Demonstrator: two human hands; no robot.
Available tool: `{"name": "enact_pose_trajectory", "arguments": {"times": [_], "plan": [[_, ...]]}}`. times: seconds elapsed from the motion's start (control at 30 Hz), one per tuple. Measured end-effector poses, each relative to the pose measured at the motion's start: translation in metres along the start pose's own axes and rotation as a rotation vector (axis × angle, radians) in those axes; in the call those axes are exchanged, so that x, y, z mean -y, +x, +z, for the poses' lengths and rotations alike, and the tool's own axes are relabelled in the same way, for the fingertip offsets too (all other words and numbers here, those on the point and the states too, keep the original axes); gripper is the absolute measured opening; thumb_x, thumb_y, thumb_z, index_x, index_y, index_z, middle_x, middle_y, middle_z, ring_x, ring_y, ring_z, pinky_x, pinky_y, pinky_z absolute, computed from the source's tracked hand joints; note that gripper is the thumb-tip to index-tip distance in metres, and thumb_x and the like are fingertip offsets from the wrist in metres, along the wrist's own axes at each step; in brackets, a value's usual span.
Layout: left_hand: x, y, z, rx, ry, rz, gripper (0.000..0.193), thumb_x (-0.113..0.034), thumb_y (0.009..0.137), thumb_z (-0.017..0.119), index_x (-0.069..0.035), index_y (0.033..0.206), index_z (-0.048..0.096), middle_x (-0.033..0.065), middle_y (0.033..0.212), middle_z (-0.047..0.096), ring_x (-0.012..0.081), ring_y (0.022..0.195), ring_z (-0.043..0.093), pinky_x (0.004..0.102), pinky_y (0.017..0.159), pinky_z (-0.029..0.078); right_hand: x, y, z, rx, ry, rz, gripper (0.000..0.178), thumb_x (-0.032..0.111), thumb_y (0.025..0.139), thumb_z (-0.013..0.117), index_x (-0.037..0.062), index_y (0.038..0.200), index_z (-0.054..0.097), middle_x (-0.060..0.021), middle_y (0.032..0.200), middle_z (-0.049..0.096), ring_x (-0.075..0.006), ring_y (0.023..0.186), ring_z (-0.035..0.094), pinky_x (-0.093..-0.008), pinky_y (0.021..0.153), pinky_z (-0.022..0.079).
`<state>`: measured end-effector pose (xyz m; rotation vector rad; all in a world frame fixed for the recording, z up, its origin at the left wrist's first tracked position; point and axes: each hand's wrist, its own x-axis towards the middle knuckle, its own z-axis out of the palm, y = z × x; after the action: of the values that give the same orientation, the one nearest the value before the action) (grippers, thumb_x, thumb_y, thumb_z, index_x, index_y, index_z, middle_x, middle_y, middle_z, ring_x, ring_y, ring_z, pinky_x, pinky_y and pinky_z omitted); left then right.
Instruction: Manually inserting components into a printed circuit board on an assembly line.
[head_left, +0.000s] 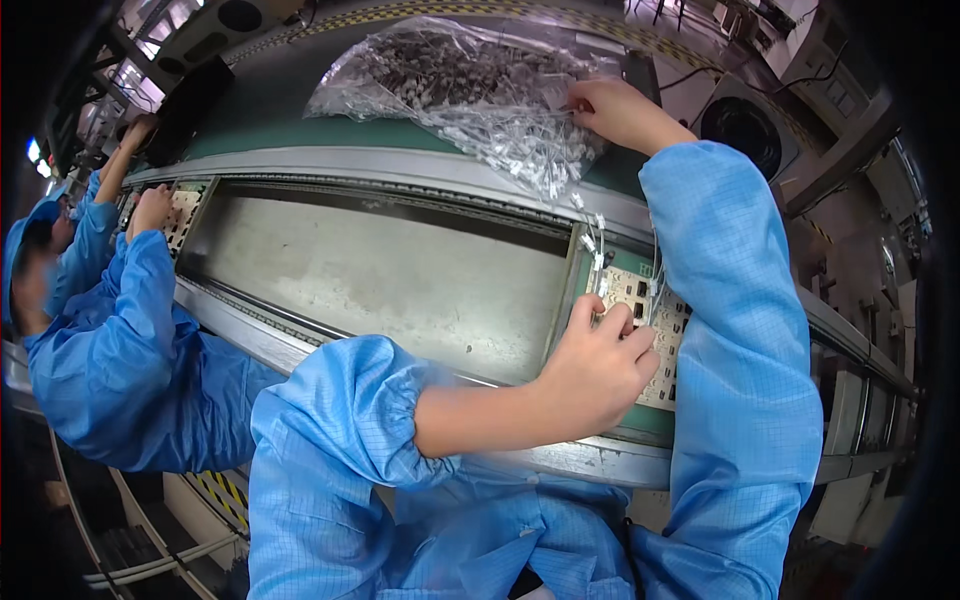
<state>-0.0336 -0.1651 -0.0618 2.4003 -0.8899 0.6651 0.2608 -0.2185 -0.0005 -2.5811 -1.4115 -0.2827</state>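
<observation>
My left hand [603, 368] is over a pale board [662, 385] with dark components, which lies in a green fixture [640, 425]. Its fingertips are closed at the board's upper left corner, on the end of a thin wire lead with white connectors [599, 262]. My right hand [618, 108] reaches to the right side of a clear plastic bag [345, 92] full of leads. Its fingers are curled in at the bag's edge, and their tips are partly hidden. White connectors [540, 160] spill from the bag's near side, some hanging over the rail.
A metal conveyor rail [400, 165] runs across, with a bare metal plate [380, 270] between the rails. At the left, a co-worker in a blue smock [120, 370] has hands at another board [185, 215]. A round black fan or speaker [742, 130] stands at the far right.
</observation>
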Motion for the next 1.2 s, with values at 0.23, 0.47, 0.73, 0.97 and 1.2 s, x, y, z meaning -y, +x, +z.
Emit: {"name": "enact_pose_trajectory", "arguments": {"times": [0.23, 0.47, 0.73, 0.97, 1.2], "plan": [[0.004, 0.006, -0.009, 0.069, -0.068, -0.137, 0.012, -0.014, 0.072, 0.073, -0.012, 0.079, 0.064, 0.0012, 0.090, 0.057, 0.0239, 0.097, 0.053, 0.0457, 0.087, 0.037, 0.000, 0.001, -0.041, -0.200, 0.534, 0.190, 0.026, 0.018, 0.095, 0.063, -0.0023, 0.110, 0.066, -0.0067, 0.088, 0.071, -0.0122, 0.071, 0.063, -0.0261, 0.064, 0.050], [0.010, 0.012, -0.015, 0.139, -0.139, -0.195, 0.004, -0.014, 0.072, 0.072, -0.013, 0.072, 0.068, 0.0001, 0.086, 0.060, 0.0249, 0.096, 0.053, 0.0452, 0.085, 0.036, 0.038, -0.082, -0.118, -0.546, 1.033, 0.306, 0.020, 0.014, 0.094, 0.061, -0.0016, 0.105, 0.067, -0.0083, 0.088, 0.069, -0.0128, 0.077, 0.066, -0.0251, 0.070, 0.054], [0.000, 0.024, -0.010, 0.115, 0.076, -0.133, 0.002, -0.014, 0.073, 0.073, -0.012, 0.072, 0.072, -0.0014, 0.082, 0.064, 0.0245, 0.095, 0.056, 0.0450, 0.083, 0.037, 0.043, -0.218, -0.118, -0.638, 1.073, 0.452, 0.016, 0.009, 0.096, 0.060, -0.0005, 0.109, 0.064, -0.0044, 0.084, 0.065, -0.0087, 0.071, 0.062, -0.0203, 0.063, 0.051], [-0.006, 0.021, -0.012, 0.126, 0.128, -0.110, 0.003, -0.011, 0.072, 0.074, -0.012, 0.073, 0.071, -0.0022, 0.084, 0.062, 0.0240, 0.099, 0.056, 0.0440, 0.085, 0.036, 0.045, -0.303, -0.098, -0.662, 1.271, 0.649, 0.014, 0.006, 0.092, 0.062, 0.0001, 0.103, 0.066, -0.0068, 0.084, 0.067, -0.0139, 0.076, 0.063, -0.0262, 0.073, 0.050], [-0.014, 0.018, -0.017, 0.131, 0.219, -0.015, 0.008, -0.012, 0.072, 0.074, -0.011, 0.080, 0.071, -0.0005, 0.091, 0.061, 0.0252, 0.102, 0.055, 0.0457, 0.087, 0.037, 0.073, -0.349, -0.076, -0.380, 1.155, 0.620, 0.029, 0.028, 0.103, 0.055, 0.0025, 0.115, 0.064, -0.0113, 0.105, 0.073, -0.0160, 0.093, 0.073, -0.0296, 0.087, 0.055]]}}
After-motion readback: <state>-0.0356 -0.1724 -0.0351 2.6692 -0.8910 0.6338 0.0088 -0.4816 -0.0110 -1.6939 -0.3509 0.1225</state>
